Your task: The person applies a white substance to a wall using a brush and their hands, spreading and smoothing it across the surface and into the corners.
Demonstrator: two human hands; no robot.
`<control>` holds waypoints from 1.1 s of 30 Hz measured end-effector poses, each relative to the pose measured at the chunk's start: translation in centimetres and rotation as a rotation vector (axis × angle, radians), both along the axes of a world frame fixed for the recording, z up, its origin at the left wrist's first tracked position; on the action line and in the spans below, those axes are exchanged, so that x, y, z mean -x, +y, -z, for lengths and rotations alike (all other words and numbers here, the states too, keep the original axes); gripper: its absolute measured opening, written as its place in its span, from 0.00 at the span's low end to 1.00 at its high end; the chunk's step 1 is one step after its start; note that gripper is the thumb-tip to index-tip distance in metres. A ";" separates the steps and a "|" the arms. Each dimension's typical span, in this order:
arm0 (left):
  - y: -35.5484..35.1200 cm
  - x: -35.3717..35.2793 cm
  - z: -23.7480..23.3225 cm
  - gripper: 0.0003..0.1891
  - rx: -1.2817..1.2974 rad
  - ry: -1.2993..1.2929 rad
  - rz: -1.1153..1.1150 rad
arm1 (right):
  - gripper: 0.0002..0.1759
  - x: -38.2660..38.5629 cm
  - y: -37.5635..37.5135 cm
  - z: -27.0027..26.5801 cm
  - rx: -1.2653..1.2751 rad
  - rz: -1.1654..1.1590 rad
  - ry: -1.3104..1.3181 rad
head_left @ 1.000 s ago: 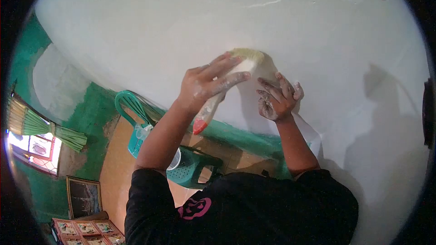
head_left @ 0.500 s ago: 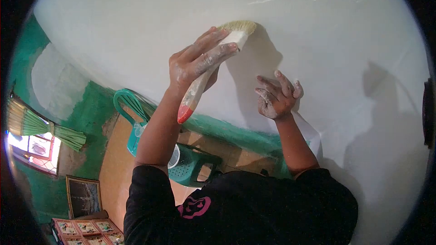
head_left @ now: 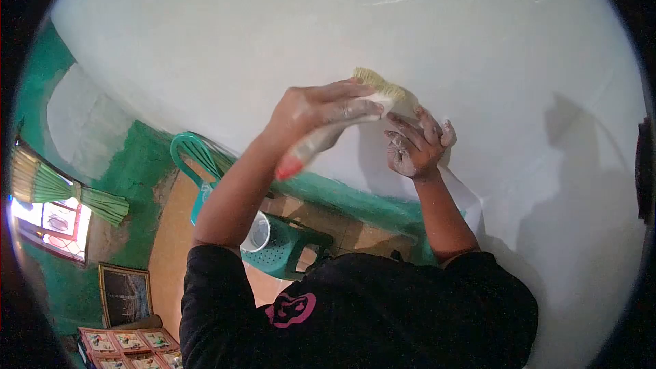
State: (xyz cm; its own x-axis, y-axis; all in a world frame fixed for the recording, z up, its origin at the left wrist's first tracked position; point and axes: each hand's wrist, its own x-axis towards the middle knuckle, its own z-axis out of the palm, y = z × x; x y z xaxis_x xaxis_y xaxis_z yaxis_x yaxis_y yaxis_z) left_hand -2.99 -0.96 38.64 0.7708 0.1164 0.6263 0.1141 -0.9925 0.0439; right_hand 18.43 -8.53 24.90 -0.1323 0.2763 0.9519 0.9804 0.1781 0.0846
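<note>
Pinching the brush (head_left: 313, 144), the left hand (head_left: 307, 111) is apparently stroking the wall (head_left: 239, 48); the right hand (head_left: 414, 156) is spreading loosely nearby.

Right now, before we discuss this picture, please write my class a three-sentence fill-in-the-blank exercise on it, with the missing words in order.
The left hand holds a ____.
The end of its handle is coloured ____.
The white tub stands on a stool whose colour is ____.

Missing words: brush; red; green.
</note>
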 end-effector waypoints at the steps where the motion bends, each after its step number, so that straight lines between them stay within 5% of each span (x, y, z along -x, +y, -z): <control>1: 0.5 0.1 -0.4 0.23 -0.001 -0.001 -0.001 | 0.07 0.0 0.1 0.3 -0.004 -0.030 0.022; 3: 1.3 0.6 -2.3 0.20 0.094 -0.192 0.068 | 0.07 0.0 0.0 0.1 -0.011 -0.062 0.041; 4: 1.6 0.9 -3.9 0.16 -0.068 -0.242 0.068 | 0.08 0.1 -0.2 -0.3 -0.002 -0.045 0.023; 6: 1.6 1.2 -5.1 0.12 -0.120 -0.439 -0.114 | 0.10 0.1 -0.1 -0.6 0.002 -0.026 0.005; 10: 2.2 -0.3 -2.5 0.14 -0.260 -0.629 -0.081 | 0.07 -0.1 0.0 0.0 -0.007 -0.028 0.011; 13: 0.3 -0.4 2.6 0.22 -0.063 -0.412 -0.209 | 0.08 0.1 -0.1 0.0 -0.003 -0.039 0.027; 16: -0.7 0.1 5.3 0.12 0.087 -0.202 -0.136 | 0.07 0.0 -0.1 -0.2 -0.006 -0.038 0.021; 19: 0.6 1.4 5.0 0.12 0.131 -0.240 -0.053 | 0.07 0.1 0.0 -0.2 -0.008 -0.047 0.012; 21: 0.6 2.2 2.6 0.13 0.188 -0.274 -0.198 | 0.07 0.2 -0.1 -0.3 -0.020 -0.049 0.003; 25: 2.1 2.5 -0.2 0.13 -0.059 -0.708 -0.197 | 0.10 0.3 -0.2 -0.7 -0.016 -0.043 0.010; 33: 1.5 4.2 9.7 0.12 0.088 -0.424 -0.330 | 0.09 0.2 -0.1 -0.6 0.026 -0.033 -0.023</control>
State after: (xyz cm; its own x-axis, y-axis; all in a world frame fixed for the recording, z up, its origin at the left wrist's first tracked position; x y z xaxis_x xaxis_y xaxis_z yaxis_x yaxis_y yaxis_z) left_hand -7.17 0.52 28.98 0.3664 0.3754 0.8513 0.3732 -0.8975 0.2352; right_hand 18.21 -8.60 25.46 -0.1641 0.2963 0.9409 0.9717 0.2131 0.1023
